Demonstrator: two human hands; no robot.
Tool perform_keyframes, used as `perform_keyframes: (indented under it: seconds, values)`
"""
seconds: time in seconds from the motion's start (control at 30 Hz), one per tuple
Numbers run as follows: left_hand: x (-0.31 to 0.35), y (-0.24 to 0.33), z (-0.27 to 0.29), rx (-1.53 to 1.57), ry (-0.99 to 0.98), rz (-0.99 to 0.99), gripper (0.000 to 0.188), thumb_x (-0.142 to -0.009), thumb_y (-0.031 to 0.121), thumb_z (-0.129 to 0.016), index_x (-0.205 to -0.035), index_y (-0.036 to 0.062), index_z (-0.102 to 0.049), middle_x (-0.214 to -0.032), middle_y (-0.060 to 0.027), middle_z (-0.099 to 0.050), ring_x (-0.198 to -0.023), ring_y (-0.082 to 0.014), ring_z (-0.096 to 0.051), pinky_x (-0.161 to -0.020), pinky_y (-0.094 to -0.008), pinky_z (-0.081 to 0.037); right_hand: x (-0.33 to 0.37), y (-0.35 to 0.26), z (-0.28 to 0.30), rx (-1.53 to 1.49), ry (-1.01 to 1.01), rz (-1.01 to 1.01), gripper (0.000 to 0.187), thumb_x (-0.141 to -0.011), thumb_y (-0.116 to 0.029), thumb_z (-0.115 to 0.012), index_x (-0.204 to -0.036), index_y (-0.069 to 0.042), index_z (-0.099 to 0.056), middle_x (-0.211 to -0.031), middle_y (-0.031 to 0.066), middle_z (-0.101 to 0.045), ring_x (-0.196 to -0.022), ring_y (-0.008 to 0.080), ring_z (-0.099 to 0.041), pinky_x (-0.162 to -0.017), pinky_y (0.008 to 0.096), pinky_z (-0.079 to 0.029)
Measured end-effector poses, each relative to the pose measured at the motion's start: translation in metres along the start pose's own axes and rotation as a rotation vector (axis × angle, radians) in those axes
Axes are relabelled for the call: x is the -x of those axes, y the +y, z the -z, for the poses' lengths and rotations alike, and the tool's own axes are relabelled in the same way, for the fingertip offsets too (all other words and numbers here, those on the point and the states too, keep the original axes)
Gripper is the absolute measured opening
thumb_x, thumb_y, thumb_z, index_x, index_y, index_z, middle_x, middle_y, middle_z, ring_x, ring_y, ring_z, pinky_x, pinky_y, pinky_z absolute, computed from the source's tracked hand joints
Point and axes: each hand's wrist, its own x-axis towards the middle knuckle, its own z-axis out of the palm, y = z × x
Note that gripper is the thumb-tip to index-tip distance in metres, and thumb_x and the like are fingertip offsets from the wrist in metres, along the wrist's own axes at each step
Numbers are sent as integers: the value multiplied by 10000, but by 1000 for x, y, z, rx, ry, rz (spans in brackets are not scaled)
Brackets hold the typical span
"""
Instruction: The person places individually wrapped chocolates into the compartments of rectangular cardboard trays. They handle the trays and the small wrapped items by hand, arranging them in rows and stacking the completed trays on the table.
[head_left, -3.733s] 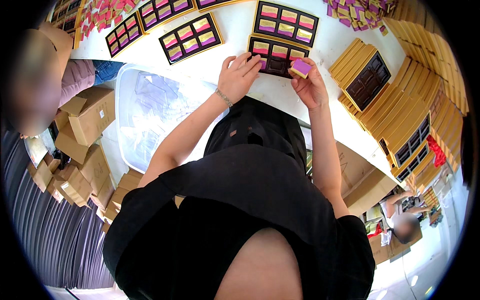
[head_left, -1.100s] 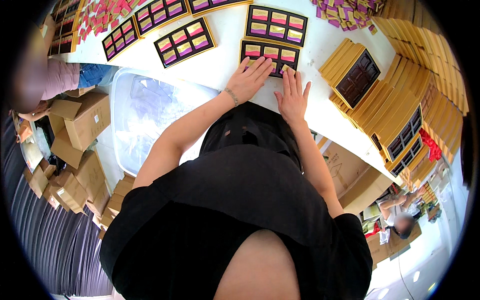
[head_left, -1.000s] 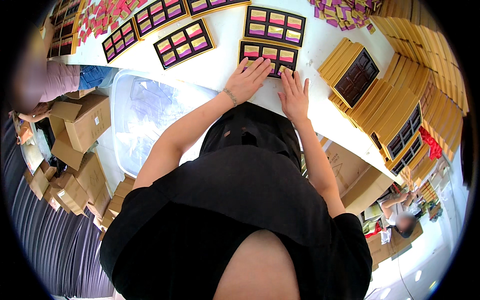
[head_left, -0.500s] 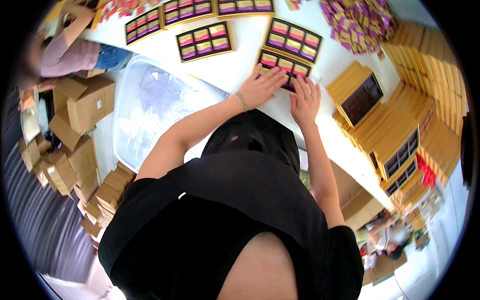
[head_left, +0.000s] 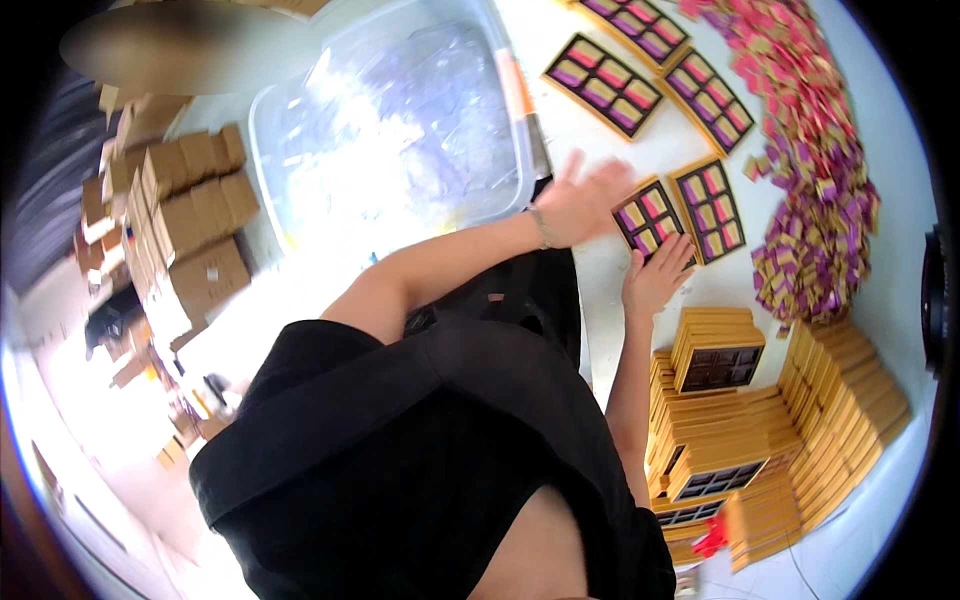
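Note:
A gold-edged box (head_left: 652, 212) lies on the white table with small pink, purple and gold packets in the black compartments of its tray. My right hand (head_left: 656, 280) rests over its near right corner, fingers stretched out. Blurred by motion, my left hand (head_left: 585, 203) is beside the box's left edge with its fingers spread and nothing visible in it. Close along the right side is another filled box (head_left: 708, 210). Farther off lie more filled boxes, among them one on the left (head_left: 603, 85) and one on the right (head_left: 708, 98).
A long heap of pink, purple and gold packets (head_left: 815, 240) runs along the table's right side. Stacks of gold boxes (head_left: 735, 430) stand at the near right. To the left are a clear plastic bin (head_left: 400, 130) holding transparent plastic and several cardboard cartons (head_left: 200, 215).
My view has turned, so the table now sits further right. My left hand has come off the box to its left side; my right hand stays on the box.

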Motion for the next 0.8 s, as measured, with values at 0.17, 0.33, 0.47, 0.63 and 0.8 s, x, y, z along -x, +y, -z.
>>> perform_keyframes:
  seconds: [0.17,0.33,0.47,0.63,0.8]
  values:
    - [110,-149,-58,63,80,922,801,-825,332,-672,-1457,40,-277,-1516,-193,-255,-1404,-336,-254,-1087,-597,-249,6,-5,12,-1,-35,38,740,-965,-472,-401,-1500,-16,-168,-1557,213,-160,-1441,391,-137,-1119,609,-109]
    - [75,-243,-106,58,1,782,883,-769,280,-753,-1488,176,-252,-1541,-128,-217,-1416,-376,-207,-1079,-597,-275,-1,-33,34,-108,-10,81,703,-973,-407,-394,-1494,5,-165,-1552,221,-172,-1439,400,-146,-1119,594,-109]
    - [38,-251,-139,112,-139,898,837,-741,299,-765,-1454,288,-326,-1467,13,-373,-1380,-335,-289,-1005,-640,-337,-1,-73,40,-202,-30,106,666,-974,-347,-417,-1480,23,-194,-1530,236,-224,-1419,408,-206,-1122,566,-143]
    - [58,-269,-131,-38,-528,706,542,-751,271,-755,-1264,304,-582,-1290,21,-548,-1252,-291,-456,-919,-558,-453,-8,-137,33,-269,-58,164,626,-963,-256,-483,-1458,37,-236,-1502,255,-269,-1383,422,-273,-1107,545,-214]
    - [118,-326,-111,279,-24,456,298,-816,170,-693,-1108,231,-689,-1190,-29,-645,-978,-266,-639,-840,-362,-518,-34,-204,27,-570,-98,160,720,-909,-255,-597,-1456,41,-234,-1493,250,-290,-1368,432,-296,-1107,478,-269]
